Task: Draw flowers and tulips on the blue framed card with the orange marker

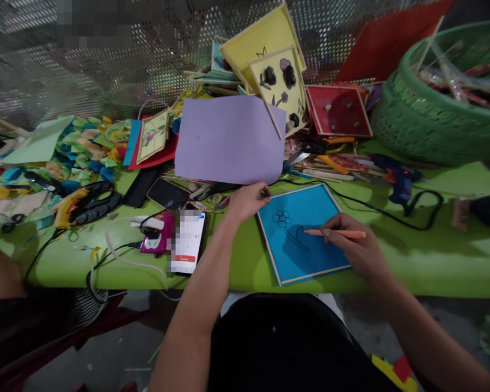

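Right grip (347, 238): my fingers were clamped on an orange pen (353, 234), its tip at a leaf outline (299, 237).
Left grip (247, 204): my fingers lay curled at the upper left corner of the blue board (320, 256); whether they pressed on it, I could not tell.
Blue board: it lay flat on the green table (433, 256) before me, edged with pale strips (271, 247).
Drawn: a petalled flower head (281, 219) and stem stood in dark line.
Undrawn: much blue remained bare; I judged the picture partly done.
Beyond: a purple sheet (228, 141) leaned near framed panels (338, 111).
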`<state>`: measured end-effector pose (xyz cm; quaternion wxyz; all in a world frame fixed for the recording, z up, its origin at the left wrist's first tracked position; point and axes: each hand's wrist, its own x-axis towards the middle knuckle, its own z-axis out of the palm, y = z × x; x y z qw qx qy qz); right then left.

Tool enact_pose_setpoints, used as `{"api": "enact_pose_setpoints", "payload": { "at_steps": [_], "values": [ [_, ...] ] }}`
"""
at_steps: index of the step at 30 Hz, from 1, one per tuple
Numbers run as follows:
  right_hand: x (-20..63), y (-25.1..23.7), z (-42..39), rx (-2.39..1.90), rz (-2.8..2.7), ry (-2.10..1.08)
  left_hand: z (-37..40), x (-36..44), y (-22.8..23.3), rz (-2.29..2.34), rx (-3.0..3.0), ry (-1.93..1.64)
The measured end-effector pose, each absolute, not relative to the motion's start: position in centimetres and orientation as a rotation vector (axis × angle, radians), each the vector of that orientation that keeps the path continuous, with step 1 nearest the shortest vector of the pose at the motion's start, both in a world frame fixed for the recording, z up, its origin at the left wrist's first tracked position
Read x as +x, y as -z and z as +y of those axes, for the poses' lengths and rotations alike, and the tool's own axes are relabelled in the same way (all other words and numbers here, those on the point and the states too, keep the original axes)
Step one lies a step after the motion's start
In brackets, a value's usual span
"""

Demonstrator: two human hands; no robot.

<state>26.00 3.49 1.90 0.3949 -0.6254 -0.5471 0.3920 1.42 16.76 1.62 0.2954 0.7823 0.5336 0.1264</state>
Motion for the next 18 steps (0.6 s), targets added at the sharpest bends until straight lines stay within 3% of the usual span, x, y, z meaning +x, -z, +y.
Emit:
{"api": "enact_pose_setpoints", "payload": {
  "at_steps": [18],
  "values": [
    [26.19,-1.89,3.17,-1.543,-1.362,-1.115,16.59,1.49,-1.99,1.429,2.066,-0.322]
  ]
}}
